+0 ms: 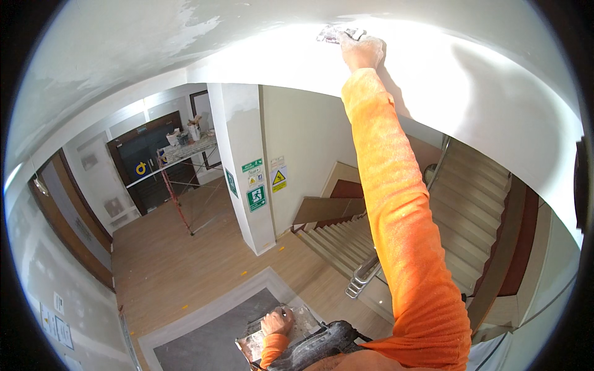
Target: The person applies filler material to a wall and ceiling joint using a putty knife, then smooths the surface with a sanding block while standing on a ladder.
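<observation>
My right hand [364, 51], at the end of an outstretched orange sleeve, is raised high. Its fingers close round a plaster-smeared filling knife [334, 34], whose blade lies against the brightly lit white overhead surface [272, 59]. Down at the lower middle, my left hand [278, 321] is curled at a flat rectangular plastering board [250, 346] caked with pale and brown residue. The fingers' undersides are hidden. Beside that board is a black strapped item [328, 340], its kind unclear.
Below on the right, stairs [467, 210] with a metal handrail [364, 275] descend. A white column [244, 167] bears green and yellow signs. Farther left stands a scaffold [179, 191] with buckets on its platform, near a dark door [148, 161]. A grey floor panel [210, 340] lies below me.
</observation>
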`<action>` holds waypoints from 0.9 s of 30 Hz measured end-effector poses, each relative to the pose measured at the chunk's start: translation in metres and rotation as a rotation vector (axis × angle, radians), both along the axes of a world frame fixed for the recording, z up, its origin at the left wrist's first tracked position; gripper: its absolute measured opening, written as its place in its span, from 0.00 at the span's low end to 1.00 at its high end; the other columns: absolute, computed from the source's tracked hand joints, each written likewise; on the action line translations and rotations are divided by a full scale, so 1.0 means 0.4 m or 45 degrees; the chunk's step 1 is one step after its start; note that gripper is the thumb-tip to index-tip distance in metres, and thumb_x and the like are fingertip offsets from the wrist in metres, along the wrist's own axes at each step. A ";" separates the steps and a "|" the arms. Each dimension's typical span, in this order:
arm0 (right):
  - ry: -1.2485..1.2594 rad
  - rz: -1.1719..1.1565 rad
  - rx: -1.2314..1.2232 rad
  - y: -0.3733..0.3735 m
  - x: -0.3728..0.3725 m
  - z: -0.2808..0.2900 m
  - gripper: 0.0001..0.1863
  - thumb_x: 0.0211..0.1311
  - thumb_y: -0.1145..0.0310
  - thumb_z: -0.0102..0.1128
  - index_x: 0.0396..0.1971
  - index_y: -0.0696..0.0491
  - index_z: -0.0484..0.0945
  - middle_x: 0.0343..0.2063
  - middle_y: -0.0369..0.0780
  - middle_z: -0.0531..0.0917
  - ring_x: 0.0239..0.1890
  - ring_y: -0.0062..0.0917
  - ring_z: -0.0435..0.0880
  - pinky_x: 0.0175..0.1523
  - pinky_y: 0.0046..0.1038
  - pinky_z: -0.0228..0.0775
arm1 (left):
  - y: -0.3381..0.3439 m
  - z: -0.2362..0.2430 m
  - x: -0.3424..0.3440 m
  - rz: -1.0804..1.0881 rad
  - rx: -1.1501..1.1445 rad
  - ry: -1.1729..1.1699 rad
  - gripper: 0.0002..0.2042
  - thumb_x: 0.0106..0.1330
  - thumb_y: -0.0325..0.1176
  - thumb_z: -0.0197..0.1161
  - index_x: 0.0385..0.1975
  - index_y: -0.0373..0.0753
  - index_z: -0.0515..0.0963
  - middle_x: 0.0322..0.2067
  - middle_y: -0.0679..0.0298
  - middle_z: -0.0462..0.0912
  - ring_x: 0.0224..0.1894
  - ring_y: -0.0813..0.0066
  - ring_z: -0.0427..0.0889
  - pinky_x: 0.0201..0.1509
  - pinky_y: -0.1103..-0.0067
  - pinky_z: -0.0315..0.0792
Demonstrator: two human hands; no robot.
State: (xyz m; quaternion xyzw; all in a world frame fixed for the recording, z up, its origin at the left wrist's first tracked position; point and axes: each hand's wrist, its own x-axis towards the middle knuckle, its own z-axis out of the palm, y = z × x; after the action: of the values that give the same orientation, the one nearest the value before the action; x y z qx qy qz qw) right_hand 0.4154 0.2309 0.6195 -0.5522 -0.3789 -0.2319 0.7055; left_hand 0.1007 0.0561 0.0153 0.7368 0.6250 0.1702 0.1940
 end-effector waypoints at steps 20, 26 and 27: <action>0.123 0.360 0.279 0.036 0.017 0.039 0.13 0.64 0.75 0.64 0.34 0.74 0.79 0.26 0.52 0.86 0.26 0.30 0.90 0.31 0.23 0.86 | 0.002 -0.024 -0.009 0.024 -0.049 0.008 0.21 0.66 0.51 0.55 0.33 0.39 0.86 0.34 0.43 0.87 0.40 0.43 0.87 0.51 0.55 0.76; 0.018 0.201 0.322 0.135 0.049 0.045 0.14 0.64 0.75 0.64 0.37 0.76 0.76 0.28 0.53 0.86 0.27 0.31 0.90 0.31 0.23 0.86 | 0.007 -0.032 0.008 0.011 -0.053 -0.013 0.20 0.64 0.50 0.56 0.31 0.39 0.86 0.31 0.43 0.87 0.38 0.42 0.87 0.49 0.55 0.77; 0.068 0.209 0.366 0.160 0.038 0.051 0.15 0.64 0.75 0.64 0.38 0.76 0.75 0.29 0.54 0.86 0.27 0.32 0.90 0.31 0.23 0.86 | 0.006 -0.033 0.008 0.011 -0.021 0.002 0.20 0.64 0.50 0.56 0.30 0.39 0.86 0.31 0.43 0.87 0.37 0.43 0.87 0.48 0.55 0.77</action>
State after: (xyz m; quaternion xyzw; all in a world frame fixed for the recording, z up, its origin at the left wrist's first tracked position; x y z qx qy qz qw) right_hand 0.4305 0.2950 0.6400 -0.4188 -0.3669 -0.2104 0.8036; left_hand 0.1038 0.0585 0.0021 0.7325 0.6297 0.1653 0.1990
